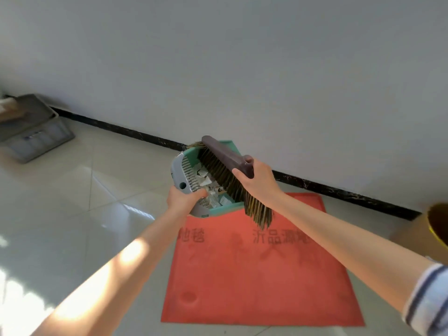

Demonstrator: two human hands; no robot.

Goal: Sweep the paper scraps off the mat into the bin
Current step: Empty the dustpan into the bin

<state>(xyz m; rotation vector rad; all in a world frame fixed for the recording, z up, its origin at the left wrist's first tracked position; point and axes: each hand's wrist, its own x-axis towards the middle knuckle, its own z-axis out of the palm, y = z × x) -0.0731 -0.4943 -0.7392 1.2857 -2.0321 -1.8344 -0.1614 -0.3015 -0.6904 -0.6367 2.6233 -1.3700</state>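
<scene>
A red mat [257,275] with dark printed characters lies on the tiled floor, with no scraps visible on it. Above its far edge I hold a green and grey dustpan [188,170], lifted off the floor, with my left hand [184,200] gripping its grey end. White paper scraps [209,187] lie piled inside the pan. My right hand [257,180] grips a brown brush head [228,155], whose bristles rest in the pan and hang over its near rim. A yellow-rimmed bin [438,225] shows partly at the right edge.
A grey plastic crate [31,132] stands against the wall at the far left. A black skirting strip [339,190] runs along the base of the white wall. A cardboard box [412,236] sits by the bin at the right. Sunlight falls on the floor tiles at the left.
</scene>
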